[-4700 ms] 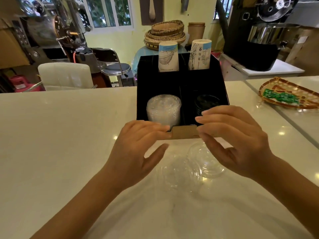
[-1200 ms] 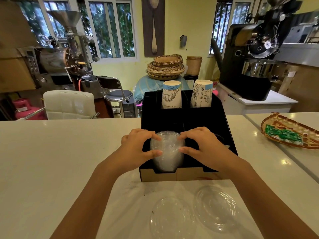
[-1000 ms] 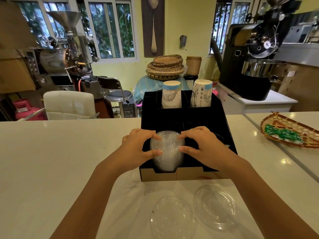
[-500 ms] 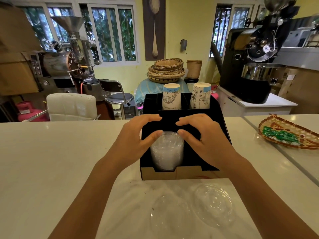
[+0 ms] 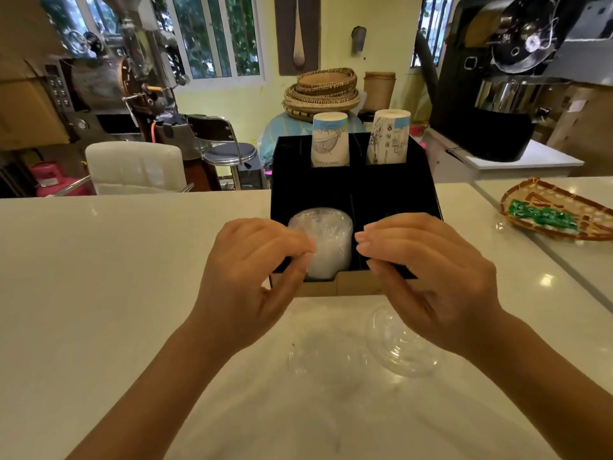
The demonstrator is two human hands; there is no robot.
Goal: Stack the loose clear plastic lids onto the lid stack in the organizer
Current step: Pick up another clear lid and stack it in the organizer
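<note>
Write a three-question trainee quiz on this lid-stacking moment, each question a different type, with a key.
1. True or false: the left hand is holding a lid.
2. How many loose lids lie on the counter?
3. The lid stack sits in which front compartment of the organizer: A left, B right?

Key: 1 false, both it and the right hand are empty. 2 two, the left lid and the right lid. 3 A.

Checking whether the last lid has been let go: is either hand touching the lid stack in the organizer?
Cannot tell. In the head view the left hand overlaps the lid stack's left edge, and the right hand shows dark organizer between fingertips and stack.
</note>
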